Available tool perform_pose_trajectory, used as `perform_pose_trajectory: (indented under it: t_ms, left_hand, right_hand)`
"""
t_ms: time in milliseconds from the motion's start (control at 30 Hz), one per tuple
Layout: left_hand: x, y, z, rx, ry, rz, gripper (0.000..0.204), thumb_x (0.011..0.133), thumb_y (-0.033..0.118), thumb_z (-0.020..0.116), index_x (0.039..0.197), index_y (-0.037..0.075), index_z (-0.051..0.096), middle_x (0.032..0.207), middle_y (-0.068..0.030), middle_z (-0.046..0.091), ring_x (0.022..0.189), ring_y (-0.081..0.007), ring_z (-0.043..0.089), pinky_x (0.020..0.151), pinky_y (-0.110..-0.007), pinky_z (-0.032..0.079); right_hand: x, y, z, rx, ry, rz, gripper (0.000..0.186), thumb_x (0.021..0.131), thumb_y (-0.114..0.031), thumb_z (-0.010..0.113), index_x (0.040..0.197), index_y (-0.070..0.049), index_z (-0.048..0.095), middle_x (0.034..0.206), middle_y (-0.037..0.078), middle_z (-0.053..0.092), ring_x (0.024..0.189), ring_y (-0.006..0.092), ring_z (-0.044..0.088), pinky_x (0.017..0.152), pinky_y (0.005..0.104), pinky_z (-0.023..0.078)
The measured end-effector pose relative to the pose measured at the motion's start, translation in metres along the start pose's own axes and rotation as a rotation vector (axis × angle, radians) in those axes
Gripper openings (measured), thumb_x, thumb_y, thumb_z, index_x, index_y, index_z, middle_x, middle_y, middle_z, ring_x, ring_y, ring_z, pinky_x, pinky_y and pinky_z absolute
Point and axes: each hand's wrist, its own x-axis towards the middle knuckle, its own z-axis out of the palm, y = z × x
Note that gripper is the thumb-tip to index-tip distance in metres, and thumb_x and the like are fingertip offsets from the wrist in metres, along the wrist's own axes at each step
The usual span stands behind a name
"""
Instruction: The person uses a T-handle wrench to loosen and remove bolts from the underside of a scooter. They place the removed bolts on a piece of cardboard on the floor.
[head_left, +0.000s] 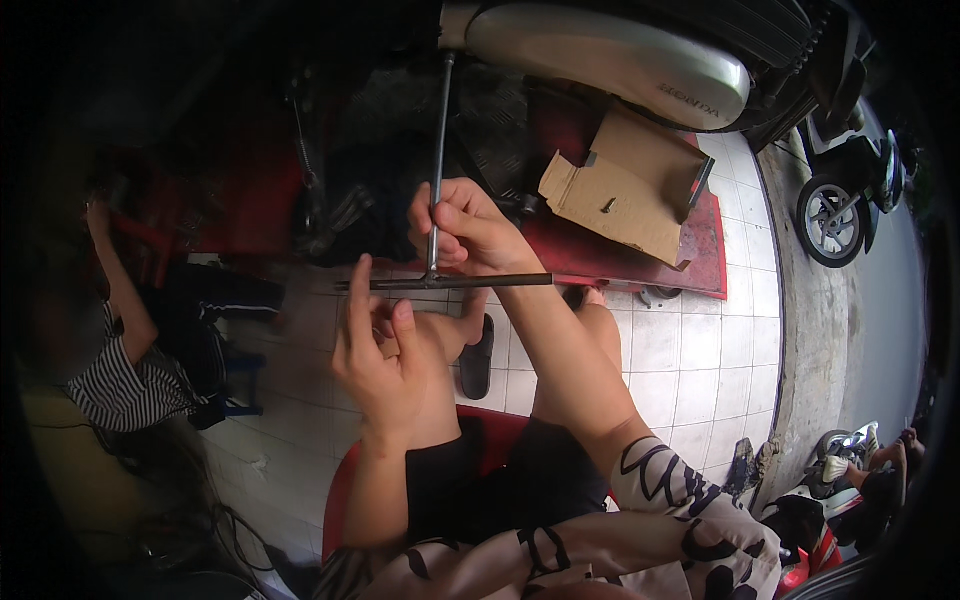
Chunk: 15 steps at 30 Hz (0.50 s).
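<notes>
A long metal T-handle wrench (437, 150) runs from the silver underside of a motorbike (610, 55) at the top down to its crossbar (450, 283) in front of me. My right hand (465, 230) is closed around the shaft just above the crossbar. My left hand (380, 345) is raised below the crossbar's left half, fingers spread, index finger touching or nearly touching the bar. It holds nothing.
A torn cardboard box (625, 185) lies on a red ramp (700, 260) under the bike. I sit on a red stool (340, 490) over a white tiled floor. A person in a striped shirt (120, 375) crouches at left. A parked scooter (845, 190) stands at right.
</notes>
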Motion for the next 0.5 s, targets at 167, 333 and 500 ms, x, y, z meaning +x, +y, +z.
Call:
perform_pose_trajectory:
  t_ms: [167, 333, 500]
  left_hand:
    - [-0.022, 0.016, 0.017, -0.115, -0.438, 0.135, 0.046, 0.088, 0.010, 0.063, 0.130, -0.003, 0.052, 0.064, -0.0073, 0.057, 0.055, -0.0187, 0.058, 0.054, -0.032, 0.047]
    - [-0.004, 0.054, 0.013, -0.204, -0.309, 0.082, 0.050, 0.088, 0.007, 0.061, 0.134, -0.007, 0.046, 0.055, -0.0074, 0.053, 0.049, -0.0178, 0.055, 0.051, -0.029, 0.045]
    - [-0.018, 0.036, 0.014, -0.165, -0.217, -0.119, 0.057, 0.089, 0.005, 0.058, 0.138, -0.011, 0.036, 0.052, -0.0070, 0.052, 0.045, -0.0166, 0.052, 0.053, -0.025, 0.045]
  right_hand:
    - [0.003, 0.001, -0.006, 0.033, -0.017, -0.071, 0.021, 0.090, -0.017, 0.066, 0.090, 0.003, 0.059, 0.059, -0.001, 0.048, 0.049, 0.0040, 0.041, 0.044, 0.0179, 0.030]
    - [-0.001, 0.004, -0.014, 0.039, 0.080, -0.067, 0.021, 0.090, -0.016, 0.066, 0.091, 0.003, 0.059, 0.060, -0.001, 0.048, 0.050, 0.0039, 0.040, 0.045, 0.0182, 0.029]
    - [0.001, -0.004, -0.006, 0.087, 0.043, -0.099, 0.022, 0.092, -0.019, 0.065, 0.091, 0.002, 0.059, 0.060, -0.002, 0.048, 0.050, 0.0032, 0.038, 0.046, 0.0180, 0.029]
